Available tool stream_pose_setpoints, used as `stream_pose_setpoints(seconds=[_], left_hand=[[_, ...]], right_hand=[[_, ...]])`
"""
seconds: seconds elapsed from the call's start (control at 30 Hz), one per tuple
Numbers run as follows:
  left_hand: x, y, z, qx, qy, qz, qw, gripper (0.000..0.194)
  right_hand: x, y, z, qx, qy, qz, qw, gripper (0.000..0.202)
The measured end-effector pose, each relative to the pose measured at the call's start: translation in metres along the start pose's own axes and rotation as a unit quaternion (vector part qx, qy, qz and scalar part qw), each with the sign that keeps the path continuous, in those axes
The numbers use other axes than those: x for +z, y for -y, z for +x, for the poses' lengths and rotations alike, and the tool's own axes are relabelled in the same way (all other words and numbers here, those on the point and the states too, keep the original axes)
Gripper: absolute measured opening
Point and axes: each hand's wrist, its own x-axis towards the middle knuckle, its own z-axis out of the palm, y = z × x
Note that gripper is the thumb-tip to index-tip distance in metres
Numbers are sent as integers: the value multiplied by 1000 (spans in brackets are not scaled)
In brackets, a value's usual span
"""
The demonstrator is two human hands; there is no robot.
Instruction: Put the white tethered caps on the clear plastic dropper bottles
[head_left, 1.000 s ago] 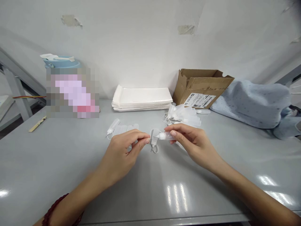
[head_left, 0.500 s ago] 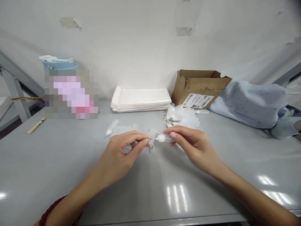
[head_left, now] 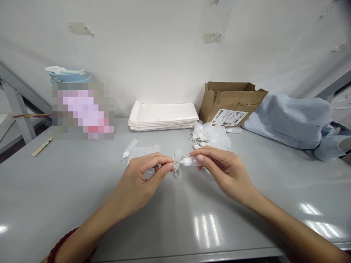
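My right hand [head_left: 223, 170] pinches a small translucent bottle [head_left: 191, 161] with a white neck, lying sideways with its thin metal tip pointing left. My left hand [head_left: 149, 175] is closed at the end of that tip, finger and thumb together; whatever small part they hold is mostly hidden. White loops show just behind and below the fingertips. Several similar bottles [head_left: 134, 146] lie on the table behind my left hand. Beyond my right hand is a heap of more translucent bottles [head_left: 212, 135] with white loops.
A stack of white envelopes [head_left: 164, 116] lies by the wall. Right of it stands an open cardboard box [head_left: 233, 106], beside a light blue cloth [head_left: 290, 120]. At the left are a blurred pink item [head_left: 85, 109], a blue container [head_left: 71, 76] and a wooden stick [head_left: 42, 147] on the grey table [head_left: 170, 226].
The view has shifted very slightly. Both hands keep their hold at nearly the same spot, with the bottle tip still at my left fingertips.
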Motion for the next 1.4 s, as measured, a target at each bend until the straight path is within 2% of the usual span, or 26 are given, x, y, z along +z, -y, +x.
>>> stream_pose_setpoints(seconds=[0.77, 1.0, 1.17, 1.27, 1.4], left_hand=[[3, 1, -1, 7, 2, -2, 1000, 15], [9, 5, -2, 46, -16, 38, 998, 15], [14, 9, -2, 117, -41, 67, 990, 14], [16, 11, -3, 148, -53, 72, 985, 14], [14, 12, -2, 136, -46, 87, 986, 13]], right_hand=[[2, 1, 0, -37, -11, -21, 999, 17], [10, 0, -3, -126, -40, -69, 989, 17], [14, -2, -8, -165, -48, -87, 981, 18], [16, -3, -8, -158, -48, -82, 983, 18], [15, -2, -5, -130, -38, -67, 988, 18]])
